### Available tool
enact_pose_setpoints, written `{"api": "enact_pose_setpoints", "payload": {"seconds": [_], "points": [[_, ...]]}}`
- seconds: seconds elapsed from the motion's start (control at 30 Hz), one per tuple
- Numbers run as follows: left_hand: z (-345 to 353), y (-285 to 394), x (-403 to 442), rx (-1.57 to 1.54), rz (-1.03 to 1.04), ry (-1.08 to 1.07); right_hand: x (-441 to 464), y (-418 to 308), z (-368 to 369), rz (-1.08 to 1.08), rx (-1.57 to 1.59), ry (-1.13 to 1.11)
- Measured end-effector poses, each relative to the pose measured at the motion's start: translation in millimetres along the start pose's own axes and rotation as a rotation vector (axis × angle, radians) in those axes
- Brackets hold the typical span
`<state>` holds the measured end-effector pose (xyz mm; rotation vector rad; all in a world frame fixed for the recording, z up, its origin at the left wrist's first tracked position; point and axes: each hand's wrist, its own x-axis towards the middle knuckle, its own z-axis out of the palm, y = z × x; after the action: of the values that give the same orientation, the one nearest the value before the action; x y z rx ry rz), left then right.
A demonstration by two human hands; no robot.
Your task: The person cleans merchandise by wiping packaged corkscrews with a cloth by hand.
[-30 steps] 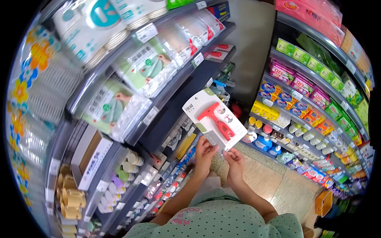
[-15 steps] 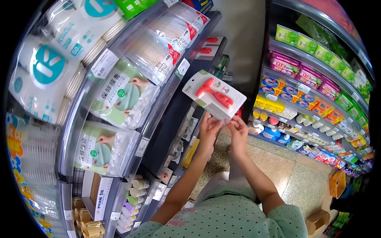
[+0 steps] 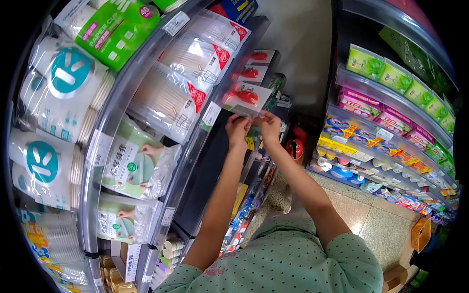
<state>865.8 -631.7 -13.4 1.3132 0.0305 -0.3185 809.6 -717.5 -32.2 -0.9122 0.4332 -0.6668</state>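
A carded red peeler (image 3: 247, 96), its red plastic tool on a pale card, is held out in front of me near the shelf end. My left hand (image 3: 238, 129) pinches the card's lower edge, fingers closed. Beside it, my right hand (image 3: 268, 127) grips the same edge from the right. The card tilts away from me, so its front is foreshortened. Just beyond it, similar red carded packs (image 3: 250, 73) sit on the shelf, close to the held one.
Left shelves (image 3: 210, 113) carry bagged skewers or sticks (image 3: 168, 95), food cover bags (image 3: 139, 161) and paper cups (image 3: 115, 31). At right, another rack (image 3: 359, 73) holds boxed soaps and tissue packs (image 3: 365, 63). An orange basket (image 3: 420, 234) stands on the tiled floor (image 3: 342, 205).
Both hands have moved the carded peeler forward and left toward the shelf with the matching packs. The card now tilts away more. My view has shifted slightly.
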Motion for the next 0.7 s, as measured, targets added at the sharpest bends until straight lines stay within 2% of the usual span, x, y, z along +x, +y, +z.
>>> {"api": "enact_pose_setpoints", "payload": {"seconds": [0.13, 0.23, 0.4, 0.5, 0.7], "points": [[-1, 2, 32, 0.038, -0.108, 0.092, 28, 15, 13, -0.007, -0.019, 0.016], [-12, -3, 55, 0.057, -0.146, 0.070, 41, 26, 20, 0.034, -0.076, 0.005], [-20, -3, 71, 0.033, -0.143, 0.078, 52, 30, 28, 0.100, -0.149, -0.035], [-19, -3, 79, 0.036, -0.126, 0.133, 49, 29, 23, 0.105, 0.001, -0.086], [-28, -13, 104, 0.026, -0.118, 0.188, 32, 15, -8, 0.164, 0.023, -0.155]]}}
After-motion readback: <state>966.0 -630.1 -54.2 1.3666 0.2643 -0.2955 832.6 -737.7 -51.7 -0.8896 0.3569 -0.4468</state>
